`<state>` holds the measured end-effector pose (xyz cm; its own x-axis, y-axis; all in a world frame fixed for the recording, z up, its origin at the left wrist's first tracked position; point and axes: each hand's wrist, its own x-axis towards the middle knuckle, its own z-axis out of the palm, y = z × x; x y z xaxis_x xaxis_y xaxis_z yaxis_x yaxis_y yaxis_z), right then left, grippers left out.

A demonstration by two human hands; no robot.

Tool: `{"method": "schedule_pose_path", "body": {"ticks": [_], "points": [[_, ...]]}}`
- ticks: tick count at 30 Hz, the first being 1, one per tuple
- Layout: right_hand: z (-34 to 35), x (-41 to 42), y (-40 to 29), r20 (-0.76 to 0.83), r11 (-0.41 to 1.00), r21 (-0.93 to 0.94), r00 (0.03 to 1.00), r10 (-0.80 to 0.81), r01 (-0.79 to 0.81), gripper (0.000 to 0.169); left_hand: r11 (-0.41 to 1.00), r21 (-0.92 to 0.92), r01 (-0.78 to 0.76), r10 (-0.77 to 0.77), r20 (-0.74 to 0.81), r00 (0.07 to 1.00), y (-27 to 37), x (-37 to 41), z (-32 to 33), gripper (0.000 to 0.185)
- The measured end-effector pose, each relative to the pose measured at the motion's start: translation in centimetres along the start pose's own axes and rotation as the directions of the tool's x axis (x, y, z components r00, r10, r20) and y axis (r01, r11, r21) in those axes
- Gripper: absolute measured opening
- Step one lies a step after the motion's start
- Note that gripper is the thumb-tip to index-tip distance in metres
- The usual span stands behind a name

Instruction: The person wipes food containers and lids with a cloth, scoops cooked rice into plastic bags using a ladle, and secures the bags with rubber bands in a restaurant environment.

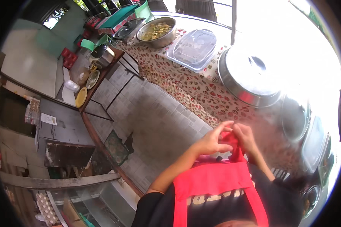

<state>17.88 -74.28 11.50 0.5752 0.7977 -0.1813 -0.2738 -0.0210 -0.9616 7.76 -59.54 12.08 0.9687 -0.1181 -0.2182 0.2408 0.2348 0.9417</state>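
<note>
Both of my hands are together in front of my waist, at a piece of red cloth that hangs above the red apron. My right hand has its thumb and fingers closed on the cloth's upper part. Curved around the other side of it is my left hand, thumb and fingers apart; whether it grips the fabric cannot be made out. Whether the cloth belongs to the apron is also unclear. Beyond my hands hangs the patterned tablecloth of a long table.
On the table stand a metal basin of food, a lidded clear plastic container and a large lidded metal pot, partly lost in glare. Glass lids lie to the right. A side table holds a yellow plate and a pot. A mat lies on the tiled floor.
</note>
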Motion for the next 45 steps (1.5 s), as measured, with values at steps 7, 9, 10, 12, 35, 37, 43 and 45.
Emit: {"method": "schedule_pose_path", "body": {"ticks": [7, 9, 10, 12, 35, 37, 43, 45], "points": [[14.3, 17.5, -1.4, 0.259, 0.988, -0.153, 0.965, 0.047, -0.007, 0.027, 0.94, 0.286, -0.185, 0.314, -0.514, 0.799, 2.5, -9.1, -16.9, 0.036], [17.3, 22.1, -1.4, 0.315, 0.979, -0.194, 0.941, 0.123, -0.063, 0.026, 0.937, 0.271, -0.222, 0.346, -0.615, 0.709, 2.7, -10.8, -21.6, 0.024], [18.9, 24.3, -1.3, 0.355, 0.98, -0.183, 0.924, 0.139, -0.077, 0.026, 0.933, 0.27, -0.237, 0.359, -0.659, 0.661, 3.4, -11.5, -23.6, 0.019], [21.4, 29.3, -0.4, 0.449, 0.983, -0.167, 0.882, 0.14, -0.071, 0.024, 0.93, 0.309, -0.198, 0.365, -0.727, 0.582, 3.5, -13.3, -28.4, 0.016], [44.5, 96.4, -12.1, 0.22, -0.11, -0.975, 0.859, -0.462, 0.191, 0.049, 0.995, 0.062, -0.079, 0.096, -0.819, 0.565, 15.4, -15.7, -80.4, 0.018], [43.7, 99.6, -11.4, 0.202, -0.053, -0.978, 0.876, -0.438, 0.199, 0.049, 0.995, 0.087, 0.044, 0.034, -0.733, 0.679, 17.0, -16.2, -83.8, 0.019], [43.4, 101.9, -11.3, 0.249, 0.08, -0.96, 0.949, -0.194, 0.269, 0.038, 0.949, 0.171, 0.267, -0.127, -0.565, 0.815, 20.1, -14.7, -89.6, 0.021], [44.5, 102.2, -11.3, 0.208, -0.09, -0.977, 0.966, -0.154, 0.195, 0.037, 0.954, 0.146, 0.262, -0.155, -0.511, 0.846, 20.2, -13.4, -90.6, 0.021]]}}
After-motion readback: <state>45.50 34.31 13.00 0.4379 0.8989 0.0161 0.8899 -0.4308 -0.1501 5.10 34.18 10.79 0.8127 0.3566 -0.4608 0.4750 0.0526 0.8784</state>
